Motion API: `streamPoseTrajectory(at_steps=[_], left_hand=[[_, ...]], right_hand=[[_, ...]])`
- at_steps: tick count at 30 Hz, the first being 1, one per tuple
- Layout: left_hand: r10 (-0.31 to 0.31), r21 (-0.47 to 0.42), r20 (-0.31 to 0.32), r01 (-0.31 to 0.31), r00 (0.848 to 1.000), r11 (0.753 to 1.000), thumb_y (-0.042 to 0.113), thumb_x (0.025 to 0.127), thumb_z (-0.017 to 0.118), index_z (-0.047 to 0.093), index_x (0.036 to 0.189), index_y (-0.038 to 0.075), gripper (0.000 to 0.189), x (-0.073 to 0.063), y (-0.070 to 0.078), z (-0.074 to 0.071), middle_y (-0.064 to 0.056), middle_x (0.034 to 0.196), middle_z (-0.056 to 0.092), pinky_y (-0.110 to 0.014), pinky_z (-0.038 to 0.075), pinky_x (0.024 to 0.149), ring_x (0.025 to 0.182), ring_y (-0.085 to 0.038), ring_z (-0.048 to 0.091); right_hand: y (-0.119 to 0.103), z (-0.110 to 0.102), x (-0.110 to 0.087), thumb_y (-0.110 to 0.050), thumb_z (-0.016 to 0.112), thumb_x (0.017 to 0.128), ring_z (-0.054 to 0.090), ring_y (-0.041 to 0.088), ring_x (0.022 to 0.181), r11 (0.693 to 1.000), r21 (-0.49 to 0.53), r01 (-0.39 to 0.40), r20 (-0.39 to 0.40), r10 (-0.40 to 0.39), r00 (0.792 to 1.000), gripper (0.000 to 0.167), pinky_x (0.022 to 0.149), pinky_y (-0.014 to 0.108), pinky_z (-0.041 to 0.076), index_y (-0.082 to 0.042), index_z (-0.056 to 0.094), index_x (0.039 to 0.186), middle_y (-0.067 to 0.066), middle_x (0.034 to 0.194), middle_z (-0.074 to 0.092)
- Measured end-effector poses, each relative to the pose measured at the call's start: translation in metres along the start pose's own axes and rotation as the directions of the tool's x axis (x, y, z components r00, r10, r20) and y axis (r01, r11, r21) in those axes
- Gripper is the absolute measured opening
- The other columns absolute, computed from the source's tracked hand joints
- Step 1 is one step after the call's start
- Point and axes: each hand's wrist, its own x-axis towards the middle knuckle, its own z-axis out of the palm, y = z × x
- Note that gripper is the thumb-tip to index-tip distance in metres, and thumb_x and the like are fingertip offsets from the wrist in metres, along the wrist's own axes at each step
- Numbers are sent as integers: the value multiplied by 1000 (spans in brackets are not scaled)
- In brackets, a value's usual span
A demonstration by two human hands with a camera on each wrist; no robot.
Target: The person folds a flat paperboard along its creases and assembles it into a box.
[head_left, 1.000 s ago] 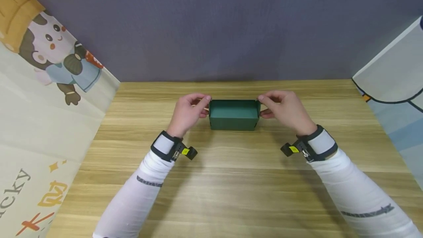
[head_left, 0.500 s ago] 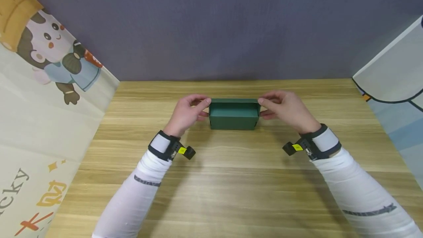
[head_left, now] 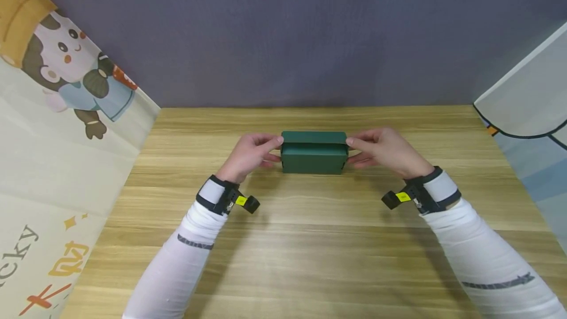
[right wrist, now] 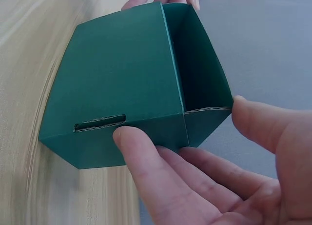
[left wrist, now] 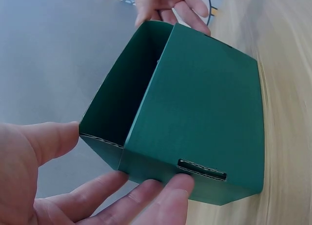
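Note:
A small green cardboard box [head_left: 312, 164] stands on the wooden table, its lid [head_left: 313, 137] folded partway over the top. A dark gap still shows between the lid and the box's front wall in both wrist views. My left hand [head_left: 254, 151] is at the left end, thumb [left wrist: 61, 137] on the lid's corner and fingers along the end panel. At the opposite end, my right hand [head_left: 383, 150] holds the matching lid corner with its thumb [right wrist: 253, 120], fingers against that side. Near each lower front corner there is a narrow slot [left wrist: 202, 170] with raw cardboard edges.
The wooden tabletop [head_left: 319, 245] extends around the box. A grey-purple panel [head_left: 310, 38] rises behind it. Printed cartoon sheets flank the table at left [head_left: 53, 161] and right [head_left: 527, 92]. Each wrist wears a strap with a small camera.
The lid has swung forward and down over the box's opening, from standing upright at the back. Both hands have followed it slightly toward me. The box has stayed in place.

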Motion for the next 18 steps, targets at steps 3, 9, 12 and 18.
streamPoseTrajectory(at_steps=[3, 9, 12, 18], left_hand=[[-5, -14, 6, 5, 1000, 1000, 36, 92, 66, 60, 127, 4, 48, 0, -1, 0, -13, 123, 64, -55, 51, 91, 101, -38, 67], [-4, -39, 15, 4, 1000, 999, 32, 91, 68, 59, 128, 4, 47, 1, -7, -1, -13, 124, 64, -57, 49, 93, 102, -40, 67], [4, -46, 16, -3, 1000, 999, 29, 91, 68, 59, 128, 4, 45, 2, -9, -1, -13, 124, 64, -57, 49, 93, 102, -40, 67], [26, -21, 15, -26, 1000, 999, 27, 92, 68, 60, 128, 6, 43, 3, -12, -1, -13, 122, 66, -55, 52, 90, 101, -38, 67]], right_hand=[[1, 1, 0, -43, 63, 92, 68, 34, 101, 1000, -2, 0, -10, 0, 1000, 63, 83, 45, 57, -2, 49, 138, 21, 128, 60], [4, 4, 1, -40, 65, 92, 68, 36, 102, 1000, 2, 1, -20, -1, 1000, 62, 83, 46, 57, -1, 49, 138, 22, 127, 61], [5, 5, 2, -39, 64, 92, 67, 36, 103, 1000, -3, 1, -8, -1, 1000, 64, 82, 45, 57, -1, 47, 140, 22, 129, 59], [8, 6, 3, -37, 66, 92, 68, 35, 102, 1000, -1, -5, -6, 5, 1000, 64, 80, 45, 57, -1, 46, 140, 22, 129, 60]])
